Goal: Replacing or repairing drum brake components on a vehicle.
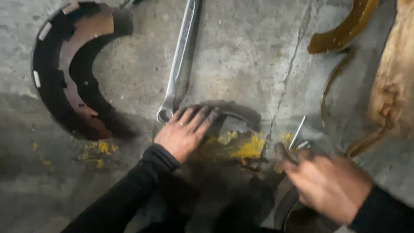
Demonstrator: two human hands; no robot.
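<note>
Centre of the frame: a dark curved brake shoe [235, 113] on the concrete floor [241, 51], ringed with yellow powder [248, 149]. Left hand [184, 131] laid flat on top of it, fingers spread and stretched out, grasping nothing, pressing down on the arched edge. Lower right: right hand [330, 183], blurred, fingers curled round a thin metal tool [297, 133] whose bright shaft sticks up toward the upper left of the hand; grip closed, exact hold hard to make out. Black sleeves on both arms. Just above the left hand, touching distance from the fingertips: a long silver wrench [177, 64], ring end nearest, running up to the top edge. Upper left: a second brake shoe [64, 73], rusty brown and black, lying curved. Upper right: a yellowish curved lining [343, 32], and a tan, rough-looking mass [394, 77] at the right edge.
</note>
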